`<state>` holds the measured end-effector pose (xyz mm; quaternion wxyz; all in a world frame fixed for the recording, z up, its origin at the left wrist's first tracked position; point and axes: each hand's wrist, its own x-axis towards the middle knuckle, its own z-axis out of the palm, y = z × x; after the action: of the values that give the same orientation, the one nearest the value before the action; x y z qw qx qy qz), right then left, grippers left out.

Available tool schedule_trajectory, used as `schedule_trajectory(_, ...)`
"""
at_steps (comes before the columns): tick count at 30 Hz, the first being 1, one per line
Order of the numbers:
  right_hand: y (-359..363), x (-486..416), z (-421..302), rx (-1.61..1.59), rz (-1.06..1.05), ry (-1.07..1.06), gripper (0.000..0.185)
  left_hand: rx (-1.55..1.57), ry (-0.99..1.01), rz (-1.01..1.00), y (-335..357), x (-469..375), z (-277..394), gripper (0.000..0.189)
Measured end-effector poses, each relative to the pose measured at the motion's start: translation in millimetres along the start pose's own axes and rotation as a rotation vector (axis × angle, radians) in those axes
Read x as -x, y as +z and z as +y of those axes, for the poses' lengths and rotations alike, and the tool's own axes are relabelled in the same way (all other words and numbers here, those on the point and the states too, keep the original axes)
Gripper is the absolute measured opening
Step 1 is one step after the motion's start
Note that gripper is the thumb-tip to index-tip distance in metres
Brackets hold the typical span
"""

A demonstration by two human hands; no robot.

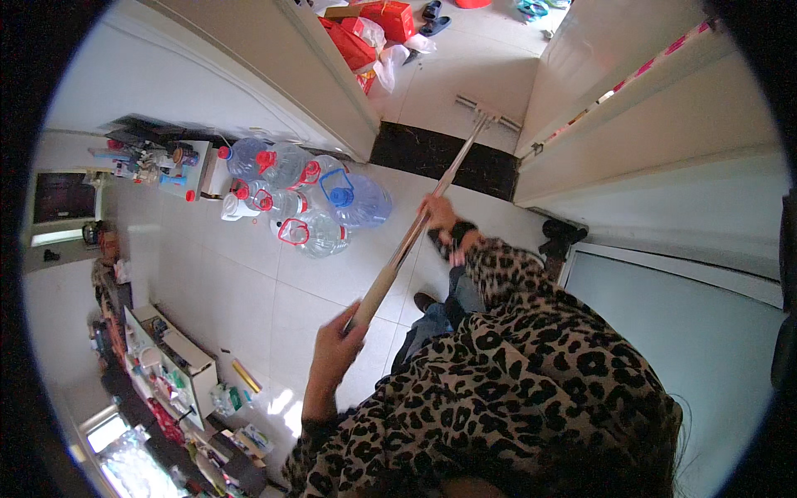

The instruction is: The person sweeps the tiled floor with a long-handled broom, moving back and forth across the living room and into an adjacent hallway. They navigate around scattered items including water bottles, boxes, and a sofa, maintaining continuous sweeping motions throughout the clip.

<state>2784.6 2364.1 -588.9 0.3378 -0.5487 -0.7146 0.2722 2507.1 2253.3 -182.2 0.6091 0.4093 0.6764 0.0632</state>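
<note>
A long-handled mop (405, 249) slants across the view, held in both hands. My left hand (336, 345) is wrapped around the pale grip at the near end of its pole. Further along, my right hand (441, 215) closes on the metal shaft. The wide, narrow mop head (489, 113) lies on the tiled floor just beyond a black threshold strip (442, 154), in the doorway. The underside of the head is hidden.
Several large clear plastic water jugs (317, 233) stand on the floor left of the pole. Door panels (622, 118) flank the opening on the right. Red bags (348, 46) and dark slippers (434, 25) lie beyond it. A cluttered cabinet (202, 386) stands lower left.
</note>
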Motion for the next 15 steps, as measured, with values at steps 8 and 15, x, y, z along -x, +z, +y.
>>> schedule_trajectory(8, 33, -8, 110, -0.633, 0.209, 0.928, 0.026, -0.057, 0.198, -0.217, 99, -139, -2, 0.058)
schedule_trajectory(15, 132, 134, -59, -0.940, -0.122, 1.177, 0.034, -0.295, 0.030, -0.238, 16, -13, -122, 0.061)
